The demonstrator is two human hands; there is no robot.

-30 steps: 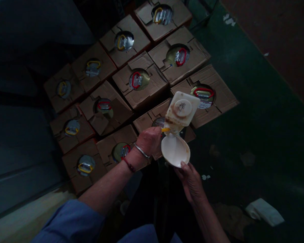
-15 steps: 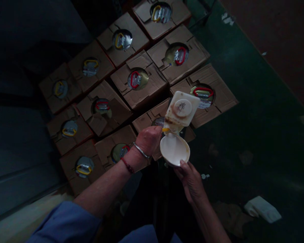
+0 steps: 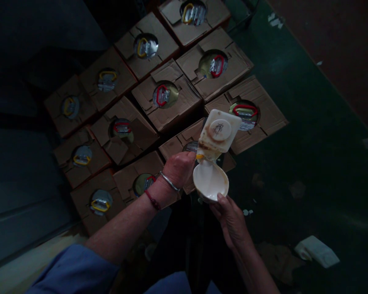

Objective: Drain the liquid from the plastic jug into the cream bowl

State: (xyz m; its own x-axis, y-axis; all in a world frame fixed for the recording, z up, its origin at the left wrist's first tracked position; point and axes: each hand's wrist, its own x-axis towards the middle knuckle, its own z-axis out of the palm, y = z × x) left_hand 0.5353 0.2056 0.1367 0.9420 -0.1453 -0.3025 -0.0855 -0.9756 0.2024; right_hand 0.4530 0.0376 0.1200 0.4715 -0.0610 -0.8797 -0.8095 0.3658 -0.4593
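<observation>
Left hand (image 3: 180, 166) grips the neck of an upended white jug (image 3: 218, 134); right hand (image 3: 230, 216) holds a white bowl (image 3: 210, 182) beneath its mouth — pouring step, above cardboard boxes (image 3: 167, 96). Next: keep bowl level, ease the tilt.

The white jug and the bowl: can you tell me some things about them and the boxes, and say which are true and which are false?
1. The left hand grips the upturned white jug by its neck. True.
2. The right hand holds a blue cup. False: it holds a white bowl just under the jug's mouth.
3. The cardboard boxes each have a round hole in the top with a handle showing. True.
4. All the handles are green. False: some are red, some yellow.
5. The left wrist wears a metal bangle. True.
</observation>
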